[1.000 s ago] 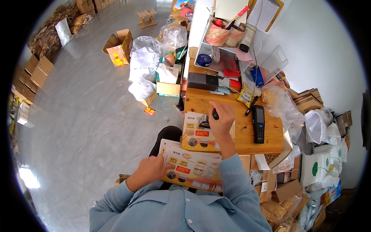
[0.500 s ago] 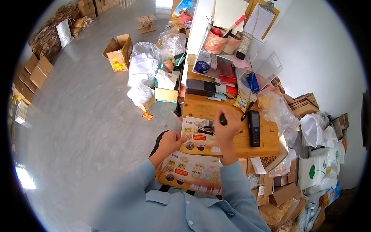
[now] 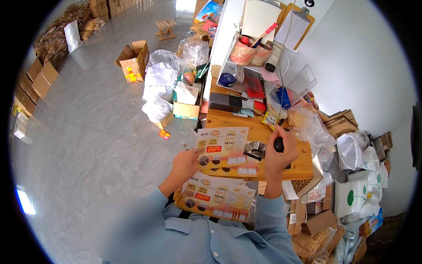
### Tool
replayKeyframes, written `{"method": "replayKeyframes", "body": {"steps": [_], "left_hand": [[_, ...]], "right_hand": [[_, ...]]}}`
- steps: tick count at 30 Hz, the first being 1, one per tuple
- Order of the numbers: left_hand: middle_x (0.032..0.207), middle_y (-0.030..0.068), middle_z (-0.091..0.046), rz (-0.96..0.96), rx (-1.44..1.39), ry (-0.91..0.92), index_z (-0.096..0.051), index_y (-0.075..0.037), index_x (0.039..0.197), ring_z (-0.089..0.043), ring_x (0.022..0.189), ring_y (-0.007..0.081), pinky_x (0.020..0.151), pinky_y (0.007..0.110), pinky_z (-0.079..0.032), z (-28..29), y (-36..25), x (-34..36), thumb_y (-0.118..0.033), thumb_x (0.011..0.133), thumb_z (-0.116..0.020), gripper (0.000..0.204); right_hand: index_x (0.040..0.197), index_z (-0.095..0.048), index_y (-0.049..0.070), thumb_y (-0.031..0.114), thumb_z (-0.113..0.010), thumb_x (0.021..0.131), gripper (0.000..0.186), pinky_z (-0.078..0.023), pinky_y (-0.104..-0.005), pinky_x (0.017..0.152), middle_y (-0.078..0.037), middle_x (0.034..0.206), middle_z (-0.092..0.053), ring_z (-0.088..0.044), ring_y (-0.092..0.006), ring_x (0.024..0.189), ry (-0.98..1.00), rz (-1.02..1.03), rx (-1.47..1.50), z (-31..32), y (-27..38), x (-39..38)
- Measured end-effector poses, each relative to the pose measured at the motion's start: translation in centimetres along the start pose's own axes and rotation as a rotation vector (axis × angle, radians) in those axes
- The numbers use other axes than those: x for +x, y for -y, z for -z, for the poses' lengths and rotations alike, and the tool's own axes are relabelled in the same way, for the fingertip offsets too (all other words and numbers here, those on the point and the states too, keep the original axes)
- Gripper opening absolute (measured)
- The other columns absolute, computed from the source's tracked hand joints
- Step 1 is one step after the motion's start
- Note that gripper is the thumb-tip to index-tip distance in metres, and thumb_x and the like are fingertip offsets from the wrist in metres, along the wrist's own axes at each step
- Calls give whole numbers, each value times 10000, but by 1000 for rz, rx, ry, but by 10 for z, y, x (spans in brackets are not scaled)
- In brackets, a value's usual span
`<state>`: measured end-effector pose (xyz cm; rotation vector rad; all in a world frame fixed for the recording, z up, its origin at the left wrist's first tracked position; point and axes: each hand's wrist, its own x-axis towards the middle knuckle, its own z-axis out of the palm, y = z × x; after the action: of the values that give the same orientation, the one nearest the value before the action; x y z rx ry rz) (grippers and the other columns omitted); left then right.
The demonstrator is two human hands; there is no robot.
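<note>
My left hand (image 3: pixel 187 165) grips the left edge of a printed yellow-and-white pouch (image 3: pixel 222 143), raised over a similar pile on the wooden desk (image 3: pixel 303 163). My right hand (image 3: pixel 281 152) is wrapped round the black knob of a metal hand tool (image 3: pixel 252 149), just right of that pouch; the tool's far parts are partly covered by my fingers. Another fanned pile of printed pouches (image 3: pixel 211 200) lies on my lap, below the desk's near edge. A black handheld device is mostly hidden behind my right hand.
A grey box (image 3: pixel 224 101), a clear shelf with pots of pens (image 3: pixel 241 55) and a plastic bag (image 3: pixel 299 123) crowd the desk's back. Bags (image 3: pixel 158 79) and cartons (image 3: pixel 132 61) stand on the floor at left. Sacks and cardboard (image 3: pixel 356 193) are piled at right.
My left hand has moved up from the lap pile and now raises a pouch at the desk. My right hand has shifted rightward with the tool, uncovering the pouch's right part.
</note>
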<state>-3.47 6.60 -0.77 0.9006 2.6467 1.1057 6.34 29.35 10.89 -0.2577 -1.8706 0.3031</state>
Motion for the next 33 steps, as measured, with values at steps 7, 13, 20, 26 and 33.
{"method": "replayKeyframes", "body": {"steps": [7,13,20,26,33], "left_hand": [[701,207,-609,123,-413,140,-602,74,881,-616,645,238,602,380,-468,-15,34,-16,-132,931,-561,217],[815,238,-651,88,-357,326,-590,71,937,-655,745,268,653,387,-492,1,12,-41,-160,935,-580,232],[924,260,-670,225,-194,611,-506,49,1025,-645,909,438,760,485,-513,25,26,-89,-227,871,-657,350],[699,91,-676,119,47,278,-613,-43,842,-652,621,259,556,365,-486,45,26,-65,-275,805,-759,277],[653,118,-656,43,-69,101,-676,-22,731,-639,589,263,546,365,-483,-12,13,1,-281,829,-738,284]], "right_hand": [[919,-695,36,-127,-663,703,273,-439,-353,627,-106,719,-590,-546,-284,669,-5,17,28,-10,1,8],[916,-704,42,-101,-670,696,264,-469,-374,669,-117,783,-645,-595,-294,717,87,61,64,-27,2,-1],[920,-703,49,-77,-689,700,255,-462,-404,644,-113,727,-599,-577,-314,693,211,72,140,-75,-8,-40],[913,-693,38,-90,-680,701,247,-462,-404,630,-122,740,-584,-570,-311,697,219,-1,171,-91,-16,-69],[906,-697,32,-100,-683,712,236,-466,-387,629,-125,732,-593,-578,-314,675,188,23,170,-88,-13,-66]]}}
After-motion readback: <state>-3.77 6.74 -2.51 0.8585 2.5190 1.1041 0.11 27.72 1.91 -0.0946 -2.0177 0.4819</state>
